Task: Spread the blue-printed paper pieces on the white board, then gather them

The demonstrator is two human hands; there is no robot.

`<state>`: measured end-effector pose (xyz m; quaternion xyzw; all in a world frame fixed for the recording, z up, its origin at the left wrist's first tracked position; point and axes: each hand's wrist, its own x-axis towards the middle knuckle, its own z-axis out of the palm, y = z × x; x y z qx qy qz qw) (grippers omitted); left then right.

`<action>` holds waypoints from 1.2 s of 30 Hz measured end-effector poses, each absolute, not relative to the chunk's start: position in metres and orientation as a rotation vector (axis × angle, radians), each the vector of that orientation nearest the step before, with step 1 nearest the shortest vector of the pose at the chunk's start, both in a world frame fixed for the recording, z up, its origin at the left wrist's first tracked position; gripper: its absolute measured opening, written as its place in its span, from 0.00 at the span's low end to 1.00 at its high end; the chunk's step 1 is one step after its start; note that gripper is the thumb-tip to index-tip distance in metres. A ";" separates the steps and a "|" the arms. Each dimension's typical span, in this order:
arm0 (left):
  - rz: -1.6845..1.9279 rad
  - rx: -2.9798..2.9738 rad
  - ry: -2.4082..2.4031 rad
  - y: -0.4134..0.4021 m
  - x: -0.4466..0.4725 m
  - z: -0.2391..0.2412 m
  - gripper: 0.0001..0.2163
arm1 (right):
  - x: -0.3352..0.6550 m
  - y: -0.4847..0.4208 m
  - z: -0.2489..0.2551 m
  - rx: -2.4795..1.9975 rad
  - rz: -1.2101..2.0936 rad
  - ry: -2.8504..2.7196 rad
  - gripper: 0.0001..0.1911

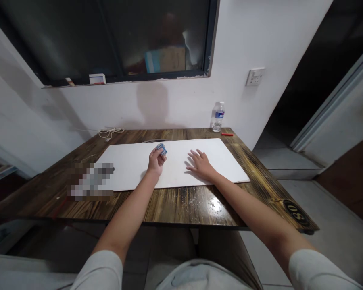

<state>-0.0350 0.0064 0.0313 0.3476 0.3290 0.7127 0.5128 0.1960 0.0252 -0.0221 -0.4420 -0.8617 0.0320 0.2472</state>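
My left hand [156,161] is raised a little over the white board [175,175], its fingers pinched round a small blue-and-white patterned flat piece [161,149]. The piece stands up from between thumb and fingers; whether it is one layer or a stack is too small to tell. To the right, my right hand [200,165] is spread palm down at the board, fingers apart and holding nothing. The white board lies flat across the dark wooden table [181,205].
A water bottle [218,117] and a red pen-like stick [227,134] are at the back right. A white cable [110,131] lies at the back left. A blurred-out patch [93,181] covers something at the board's left end. A round "80" plate [296,212] marks the right corner.
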 end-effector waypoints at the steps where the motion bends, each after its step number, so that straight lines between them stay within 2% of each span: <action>1: 1.720 0.821 0.775 0.006 -0.036 0.032 0.14 | 0.194 0.026 -0.024 -1.223 0.112 -2.419 0.37; 7: 1.713 0.772 0.731 0.007 -0.037 0.030 0.15 | 0.198 0.022 -0.018 -1.151 0.224 -2.547 0.33; 10: 1.701 0.786 0.726 0.007 -0.035 0.029 0.15 | 0.203 0.018 -0.010 -1.008 0.198 -2.524 0.23; 13: 1.693 0.825 0.733 0.006 -0.034 0.028 0.14 | 0.208 0.013 -0.004 -0.881 0.330 -2.460 0.13; 19: 1.659 0.920 0.814 0.004 -0.030 0.028 0.14 | 0.213 0.009 -0.002 -0.833 0.686 -2.312 0.10; 20: 1.642 0.945 0.835 0.004 -0.029 0.028 0.14 | 0.214 0.009 -0.002 -0.797 0.697 -2.331 0.12; 24: 1.594 1.018 0.895 0.003 -0.026 0.027 0.15 | 0.217 0.012 0.000 -0.629 0.650 -2.499 0.29; 28: 1.574 1.055 0.923 0.001 -0.025 0.027 0.15 | 0.223 0.016 0.002 -0.622 0.690 -2.545 0.38; 31: 1.580 1.061 0.929 0.002 -0.026 0.027 0.15 | 0.227 0.017 0.006 -0.604 0.726 -2.618 0.38; 36: 1.566 1.082 0.960 0.005 -0.028 0.022 0.16 | 0.224 0.010 0.018 -0.677 0.619 -2.725 0.28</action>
